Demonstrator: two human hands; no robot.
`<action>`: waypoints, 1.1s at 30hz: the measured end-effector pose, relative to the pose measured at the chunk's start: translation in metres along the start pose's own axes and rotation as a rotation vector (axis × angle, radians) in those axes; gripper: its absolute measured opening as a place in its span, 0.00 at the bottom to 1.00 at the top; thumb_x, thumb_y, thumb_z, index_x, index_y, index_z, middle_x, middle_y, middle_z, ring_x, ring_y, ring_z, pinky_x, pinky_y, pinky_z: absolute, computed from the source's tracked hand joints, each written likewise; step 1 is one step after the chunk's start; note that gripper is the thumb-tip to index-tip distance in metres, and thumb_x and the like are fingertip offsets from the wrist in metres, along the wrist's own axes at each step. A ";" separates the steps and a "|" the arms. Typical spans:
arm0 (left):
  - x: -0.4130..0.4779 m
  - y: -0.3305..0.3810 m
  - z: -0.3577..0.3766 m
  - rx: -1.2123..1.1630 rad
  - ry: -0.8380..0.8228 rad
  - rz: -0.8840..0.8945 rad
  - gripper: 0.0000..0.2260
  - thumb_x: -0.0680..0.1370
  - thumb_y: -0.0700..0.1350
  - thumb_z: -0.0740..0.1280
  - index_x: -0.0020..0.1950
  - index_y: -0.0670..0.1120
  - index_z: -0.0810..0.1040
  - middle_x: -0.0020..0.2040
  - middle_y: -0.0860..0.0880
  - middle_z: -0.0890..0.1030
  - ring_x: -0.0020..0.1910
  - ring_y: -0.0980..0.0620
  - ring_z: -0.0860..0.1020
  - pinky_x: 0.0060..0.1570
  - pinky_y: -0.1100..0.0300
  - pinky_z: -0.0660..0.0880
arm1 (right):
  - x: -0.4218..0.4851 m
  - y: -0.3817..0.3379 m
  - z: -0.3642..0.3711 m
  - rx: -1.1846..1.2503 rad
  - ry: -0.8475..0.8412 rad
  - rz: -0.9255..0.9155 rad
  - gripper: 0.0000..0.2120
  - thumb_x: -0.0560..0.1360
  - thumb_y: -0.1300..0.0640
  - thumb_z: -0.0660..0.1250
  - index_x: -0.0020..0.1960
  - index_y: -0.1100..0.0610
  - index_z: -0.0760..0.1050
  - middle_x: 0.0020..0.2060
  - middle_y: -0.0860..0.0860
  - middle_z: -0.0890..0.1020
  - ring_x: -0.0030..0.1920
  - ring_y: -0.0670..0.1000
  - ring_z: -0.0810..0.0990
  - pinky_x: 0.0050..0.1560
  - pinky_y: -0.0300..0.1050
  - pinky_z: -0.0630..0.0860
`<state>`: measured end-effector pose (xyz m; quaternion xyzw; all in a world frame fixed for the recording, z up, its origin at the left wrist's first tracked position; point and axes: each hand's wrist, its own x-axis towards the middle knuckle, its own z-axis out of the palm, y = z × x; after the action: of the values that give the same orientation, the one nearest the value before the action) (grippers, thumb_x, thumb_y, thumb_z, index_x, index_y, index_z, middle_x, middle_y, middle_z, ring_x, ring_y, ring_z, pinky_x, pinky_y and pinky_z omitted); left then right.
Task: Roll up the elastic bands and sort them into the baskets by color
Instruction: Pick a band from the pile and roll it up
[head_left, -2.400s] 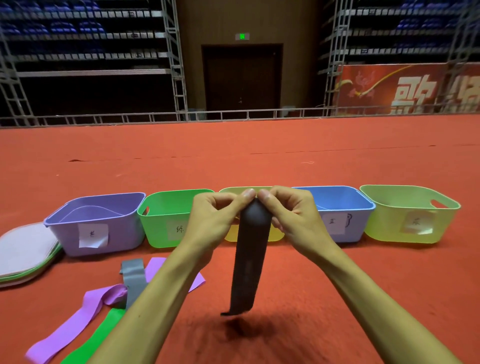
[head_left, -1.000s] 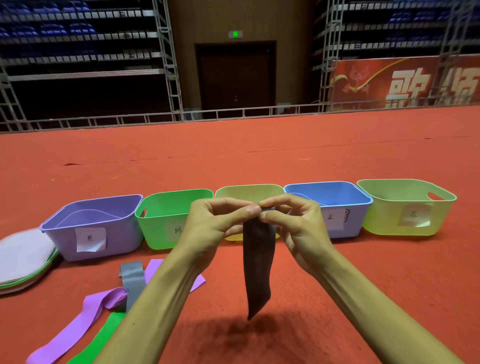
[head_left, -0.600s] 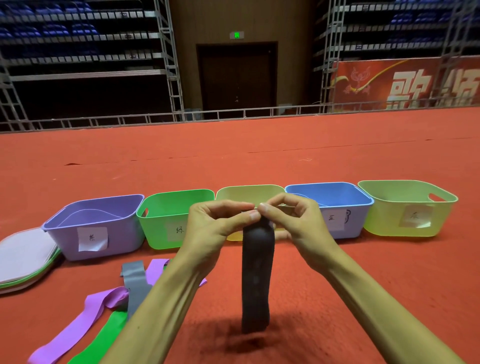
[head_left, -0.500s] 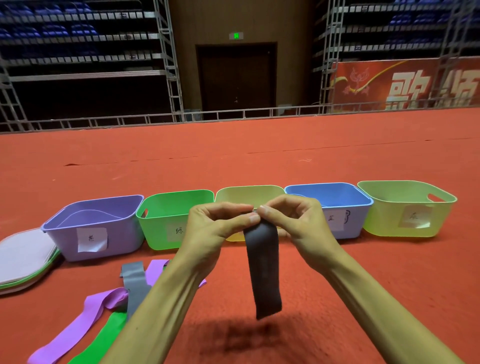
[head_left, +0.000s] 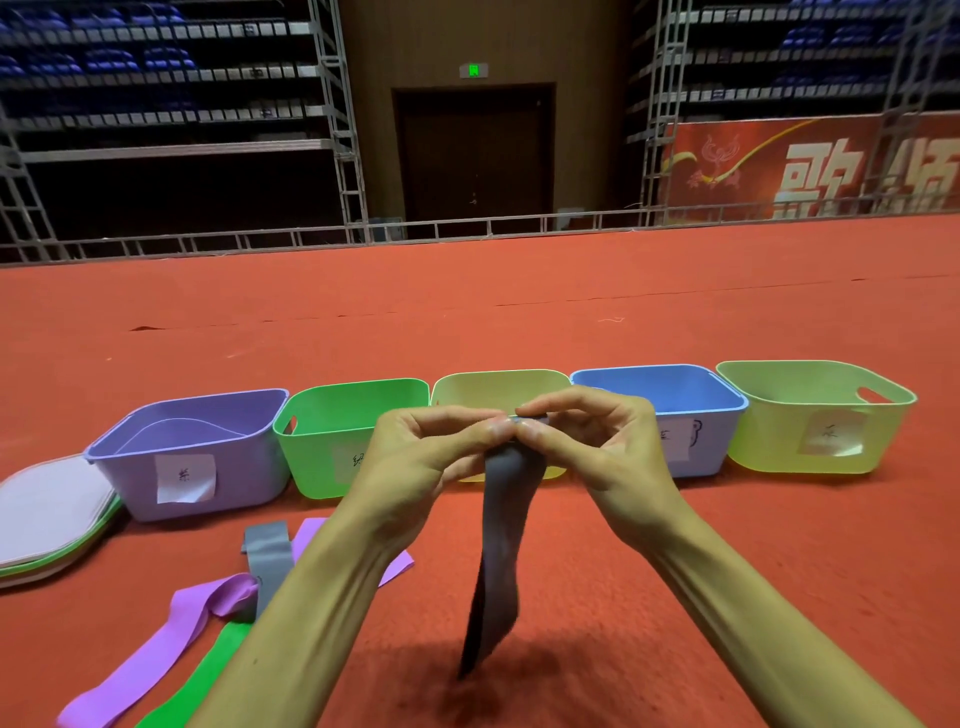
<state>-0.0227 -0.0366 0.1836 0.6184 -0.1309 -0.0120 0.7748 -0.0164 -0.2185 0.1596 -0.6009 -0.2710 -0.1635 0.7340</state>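
Dark grey elastic band (head_left: 497, 545), centre of frame: we pinch its top edge with left hand (head_left: 426, 457) and right hand (head_left: 597, 447), both grips closed on it. Half a second ago it hung flat; now it twists and the tail swings left above the red floor (head_left: 675, 597). Rolling barely begun, we judge. Baskets in a row behind, lime basket (head_left: 815, 415) at right.

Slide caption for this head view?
Both hands pinch a dark grey band's top end above five coloured baskets on red carpet.
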 end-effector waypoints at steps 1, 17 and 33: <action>0.000 -0.001 0.000 -0.002 0.010 0.014 0.16 0.64 0.42 0.77 0.49 0.36 0.86 0.48 0.40 0.87 0.49 0.49 0.86 0.47 0.61 0.81 | 0.000 0.000 0.000 0.007 0.000 0.004 0.07 0.71 0.66 0.74 0.48 0.65 0.83 0.39 0.55 0.87 0.42 0.52 0.86 0.45 0.44 0.81; 0.001 -0.012 0.002 -0.042 0.009 0.037 0.18 0.63 0.36 0.77 0.53 0.40 0.86 0.50 0.40 0.87 0.49 0.49 0.85 0.49 0.61 0.81 | 0.002 0.001 -0.005 -0.093 -0.003 0.071 0.06 0.76 0.64 0.72 0.48 0.68 0.83 0.41 0.58 0.87 0.42 0.49 0.84 0.43 0.39 0.79; -0.003 -0.016 -0.001 0.025 0.015 0.115 0.18 0.66 0.36 0.80 0.55 0.37 0.86 0.52 0.36 0.86 0.54 0.39 0.84 0.57 0.49 0.81 | -0.001 -0.005 0.000 -0.134 0.038 0.175 0.11 0.72 0.53 0.75 0.44 0.62 0.86 0.39 0.55 0.87 0.40 0.48 0.84 0.39 0.43 0.79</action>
<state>-0.0234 -0.0386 0.1675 0.6194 -0.1605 0.0386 0.7675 -0.0201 -0.2193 0.1633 -0.6667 -0.1918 -0.1280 0.7088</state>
